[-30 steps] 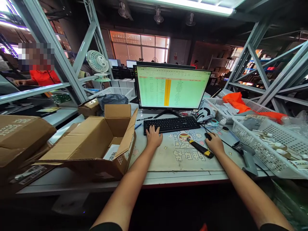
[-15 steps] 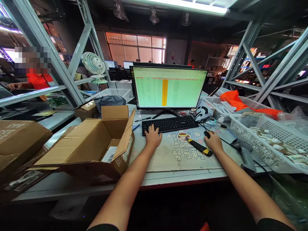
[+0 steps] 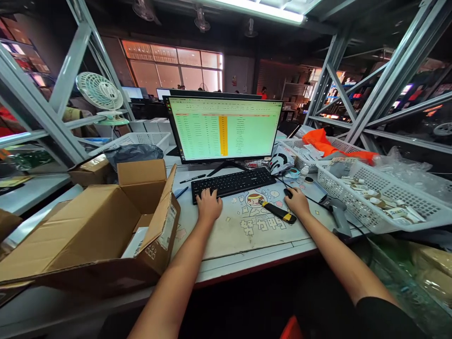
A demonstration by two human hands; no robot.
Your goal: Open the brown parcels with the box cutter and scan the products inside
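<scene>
My left hand [image 3: 209,206] lies on the left end of a black keyboard [image 3: 233,181], fingers spread flat over the keys. My right hand [image 3: 297,202] is cupped over a black mouse [image 3: 287,192] on the printed desk mat [image 3: 247,226]. A black and yellow utility knife [image 3: 278,212] lies on the mat just left of my right hand. Behind the keyboard stands a monitor [image 3: 224,129] showing a green spreadsheet with an orange column.
An open cardboard box [image 3: 106,226] stands at the left on the desk. At the right are white baskets [image 3: 370,197] of small items, a handheld scanner [image 3: 338,214] and orange cloth [image 3: 323,141]. A small fan [image 3: 99,94] and metal shelving frames rise behind.
The view has swung to the right, so everything sits further left in the picture. Both hands stay on the keyboard and mouse.
</scene>
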